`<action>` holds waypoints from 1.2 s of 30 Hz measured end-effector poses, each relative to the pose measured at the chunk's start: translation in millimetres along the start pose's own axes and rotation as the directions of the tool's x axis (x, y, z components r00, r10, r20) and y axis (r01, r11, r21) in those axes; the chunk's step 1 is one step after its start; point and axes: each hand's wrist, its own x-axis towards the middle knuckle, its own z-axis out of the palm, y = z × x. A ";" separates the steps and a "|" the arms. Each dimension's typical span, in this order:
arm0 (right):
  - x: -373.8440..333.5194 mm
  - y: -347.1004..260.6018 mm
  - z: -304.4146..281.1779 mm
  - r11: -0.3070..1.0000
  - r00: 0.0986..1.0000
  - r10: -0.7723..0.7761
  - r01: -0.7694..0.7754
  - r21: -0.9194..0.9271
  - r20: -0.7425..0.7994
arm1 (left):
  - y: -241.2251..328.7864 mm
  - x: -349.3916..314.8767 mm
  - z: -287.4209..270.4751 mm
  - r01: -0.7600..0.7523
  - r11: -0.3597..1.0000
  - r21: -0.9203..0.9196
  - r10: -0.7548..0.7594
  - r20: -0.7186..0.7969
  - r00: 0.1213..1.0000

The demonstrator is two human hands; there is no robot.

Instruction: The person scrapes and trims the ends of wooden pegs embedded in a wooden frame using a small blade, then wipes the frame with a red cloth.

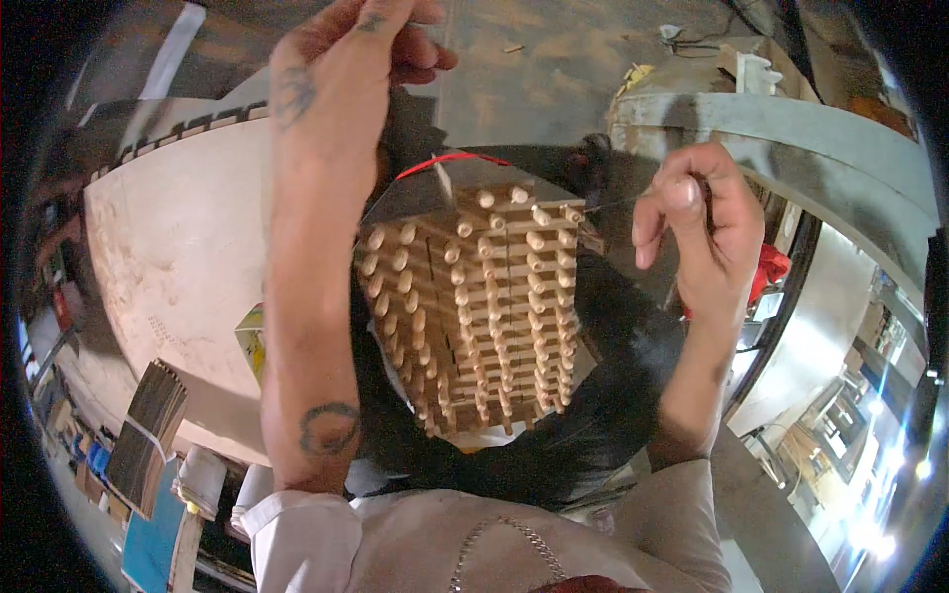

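Note:
Between my legs sits a wooden piece (491,296) made of slats, with rows of many short round pegs sticking up from it. A thin thread (611,205) runs from its upper right corner to my right hand (702,203), whose fingers are curled in a pinch on it. Beyond the wooden piece, at the top edge, my left hand (381,40) is raised with its fingers curled in. The back of that hand hides whatever it may hold. A red cord (450,161) arcs over the far end of the pegged piece.
On the left stands a large pale board (163,267), with a bundle of dark strips (146,435) tied by a band near it. A grey curved ledge (771,133) is at the far right. Something red (771,269) lies beside my right wrist.

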 end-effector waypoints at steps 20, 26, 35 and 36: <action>-2.6 -0.8 6.3 0.992 0.993 0.117 -0.116 -0.054 0.017 | 9.5 -13.4 -12.4 -0.113 0.991 0.068 0.109 0.060 0.992; -2.1 -2.1 11.8 0.992 0.997 0.077 -0.077 -0.103 0.000 | 9.9 -7.8 -10.6 -0.117 0.993 0.006 0.115 0.099 0.988; -4.8 -1.9 17.0 0.992 0.997 0.072 -0.076 -0.100 -0.040 | 10.9 -11.0 -9.8 -0.062 0.996 0.068 0.057 0.078 0.995; -6.5 -1.9 17.3 0.993 0.997 0.057 -0.062 -0.100 -0.047 | 9.5 -10.4 -8.8 -0.064 0.995 0.081 0.059 0.061 0.996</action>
